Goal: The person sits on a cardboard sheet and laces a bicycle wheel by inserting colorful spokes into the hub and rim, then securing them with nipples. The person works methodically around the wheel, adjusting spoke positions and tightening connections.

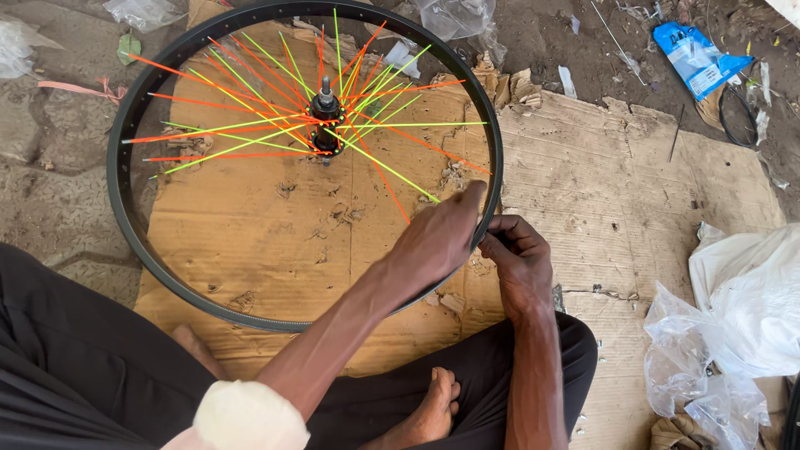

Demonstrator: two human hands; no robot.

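A black bicycle wheel rim (125,208) lies flat on a big sheet of worn brown cardboard (633,183), toward its left end, the rim's left arc hanging past the cardboard's edge over the dirt floor (50,175). At the middle sits a black hub (326,117), and from it fan orange spokes (200,100) and yellow-green spokes (250,127); most run leftward to the rim, several on the right end loose, short of it.

The left hand (437,237) reaches across to the rim's right side, fingers curled down over it beside an orange spoke's end; whether they pinch anything I cannot tell. The right hand (518,262) is just beside it, outside the rim, its fingers closed on the rim's edge.

The person sits cross-legged at the cardboard's near edge, a bare foot (433,408) showing. Off the cardboard's right edge lie crumpled clear plastic bags (733,325); beyond its far right corner, a blue packet (696,57).
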